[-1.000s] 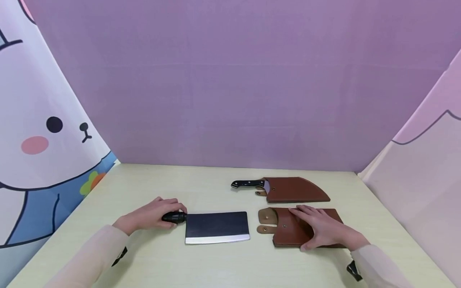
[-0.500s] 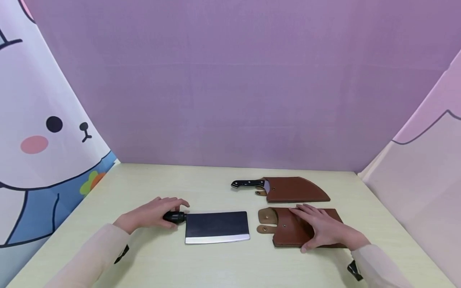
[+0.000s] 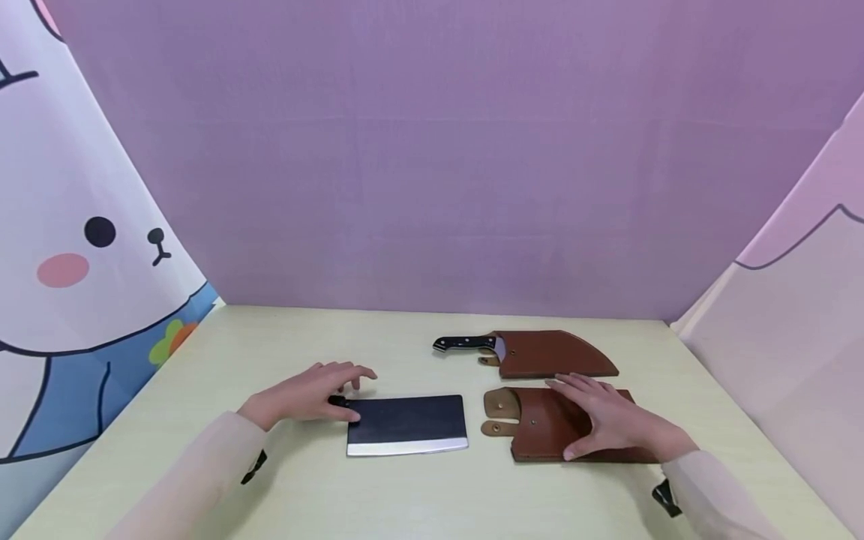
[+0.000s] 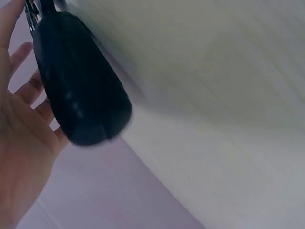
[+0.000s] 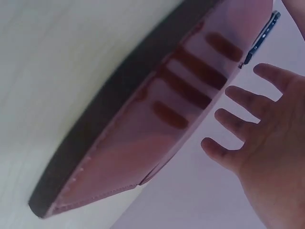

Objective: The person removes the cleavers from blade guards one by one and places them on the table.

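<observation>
A cleaver with a broad dark blade (image 3: 405, 421) and a bright cutting edge lies flat on the table. My left hand (image 3: 304, 397) hovers over its black handle (image 4: 78, 81), fingers loosely extended, thumb reaching to the blade's near corner. In the left wrist view the palm is beside the handle, not wrapped round it. To the right lies a brown leather knife sheath (image 3: 547, 426), its two tan straps pointing left. Over its right part my right hand (image 3: 610, 420) spreads its fingers; in the right wrist view the fingers stand apart from the sheath's surface, on which dark finger reflections show.
Behind the near sheath lies a second brown sheath (image 3: 553, 354) with a curved tip. A knife with a black riveted handle (image 3: 466, 343) sits in it. The pale table (image 3: 405, 502) ends at a purple backdrop (image 3: 432, 187), with printed side panels.
My left hand has loosened its fingers from the cleaver's handle and shifted right toward the blade. The right hand has risen slightly over the sheath. The cleaver and sheaths have stayed in place.
</observation>
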A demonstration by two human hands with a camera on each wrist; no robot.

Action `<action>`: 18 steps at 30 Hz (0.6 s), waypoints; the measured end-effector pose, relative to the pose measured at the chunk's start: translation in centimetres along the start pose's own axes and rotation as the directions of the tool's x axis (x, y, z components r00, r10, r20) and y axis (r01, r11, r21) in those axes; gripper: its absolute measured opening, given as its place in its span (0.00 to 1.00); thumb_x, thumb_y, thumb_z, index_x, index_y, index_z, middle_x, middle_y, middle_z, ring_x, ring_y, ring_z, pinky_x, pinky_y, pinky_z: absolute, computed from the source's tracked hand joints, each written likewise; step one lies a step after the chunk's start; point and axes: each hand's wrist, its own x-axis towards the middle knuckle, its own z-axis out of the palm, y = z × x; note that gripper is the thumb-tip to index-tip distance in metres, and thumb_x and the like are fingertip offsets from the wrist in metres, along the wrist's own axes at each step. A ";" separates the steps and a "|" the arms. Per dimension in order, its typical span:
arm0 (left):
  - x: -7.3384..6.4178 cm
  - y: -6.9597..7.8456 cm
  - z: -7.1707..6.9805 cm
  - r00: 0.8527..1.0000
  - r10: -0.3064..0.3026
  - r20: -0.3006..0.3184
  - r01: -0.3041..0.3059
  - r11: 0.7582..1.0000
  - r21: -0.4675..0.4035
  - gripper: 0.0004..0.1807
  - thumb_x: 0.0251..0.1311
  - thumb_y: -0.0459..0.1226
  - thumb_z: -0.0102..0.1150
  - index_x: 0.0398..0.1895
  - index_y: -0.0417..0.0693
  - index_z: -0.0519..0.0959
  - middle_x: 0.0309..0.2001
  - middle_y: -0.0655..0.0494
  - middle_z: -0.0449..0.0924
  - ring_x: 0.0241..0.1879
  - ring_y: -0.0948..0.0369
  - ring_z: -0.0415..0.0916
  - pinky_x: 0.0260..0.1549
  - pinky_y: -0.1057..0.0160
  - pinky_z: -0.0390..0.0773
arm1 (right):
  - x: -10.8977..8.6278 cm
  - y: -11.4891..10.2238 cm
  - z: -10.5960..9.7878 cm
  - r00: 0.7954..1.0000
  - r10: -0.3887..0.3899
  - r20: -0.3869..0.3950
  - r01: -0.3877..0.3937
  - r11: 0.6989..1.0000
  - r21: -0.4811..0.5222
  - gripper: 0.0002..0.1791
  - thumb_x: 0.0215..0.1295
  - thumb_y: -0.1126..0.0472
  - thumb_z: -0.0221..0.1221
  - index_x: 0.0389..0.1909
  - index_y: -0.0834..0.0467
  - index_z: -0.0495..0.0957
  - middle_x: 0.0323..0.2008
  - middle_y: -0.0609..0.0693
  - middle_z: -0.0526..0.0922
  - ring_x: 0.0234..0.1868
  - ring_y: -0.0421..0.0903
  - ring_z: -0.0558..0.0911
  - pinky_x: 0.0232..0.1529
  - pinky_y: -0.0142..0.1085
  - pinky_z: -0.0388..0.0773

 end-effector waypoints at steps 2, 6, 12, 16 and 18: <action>0.6 0.3 0.2 1.000 -0.001 -0.004 0.001 1.000 0.001 0.34 0.53 0.56 0.58 0.62 0.58 0.64 0.45 0.62 0.73 0.43 0.63 0.69 0.49 0.51 0.62 | 0.1 0.1 -0.1 1.000 -0.004 -0.026 0.004 1.000 -0.006 0.56 0.36 0.30 0.64 0.64 0.59 0.61 0.62 0.63 0.65 0.62 0.65 0.62 0.52 0.66 0.58; 2.1 1.0 0.7 1.000 0.004 -0.019 -0.004 1.000 0.002 0.33 0.54 0.56 0.57 0.62 0.58 0.64 0.46 0.61 0.73 0.46 0.62 0.69 0.50 0.52 0.62 | 0.5 0.3 -0.1 0.997 -0.003 -0.072 0.001 1.000 -0.025 0.53 0.39 0.31 0.64 0.63 0.60 0.63 0.61 0.61 0.67 0.61 0.62 0.65 0.52 0.64 0.59; 4.1 1.9 1.6 0.998 0.035 -0.046 -0.034 0.999 0.023 0.33 0.54 0.57 0.55 0.62 0.56 0.65 0.46 0.59 0.74 0.49 0.59 0.70 0.49 0.52 0.63 | 1.2 0.5 -0.1 0.993 0.003 -0.115 -0.009 0.999 -0.050 0.49 0.43 0.35 0.64 0.62 0.60 0.64 0.60 0.59 0.69 0.59 0.59 0.67 0.51 0.61 0.62; 5.4 2.6 2.1 0.996 0.034 -0.079 -0.029 0.997 0.066 0.32 0.55 0.56 0.55 0.62 0.56 0.65 0.47 0.58 0.74 0.48 0.59 0.70 0.47 0.51 0.64 | 1.6 0.7 -0.2 0.994 0.037 -0.106 -0.041 0.999 -0.034 0.47 0.44 0.37 0.65 0.62 0.60 0.64 0.60 0.59 0.69 0.60 0.59 0.66 0.52 0.61 0.61; 6.1 2.9 2.3 0.996 0.020 -0.093 -0.011 0.996 0.090 0.31 0.55 0.56 0.55 0.62 0.57 0.65 0.47 0.57 0.73 0.48 0.60 0.70 0.47 0.51 0.65 | 1.8 0.9 -0.3 0.994 0.057 -0.096 -0.061 0.998 -0.034 0.47 0.45 0.38 0.65 0.62 0.60 0.64 0.61 0.59 0.68 0.60 0.59 0.66 0.53 0.61 0.60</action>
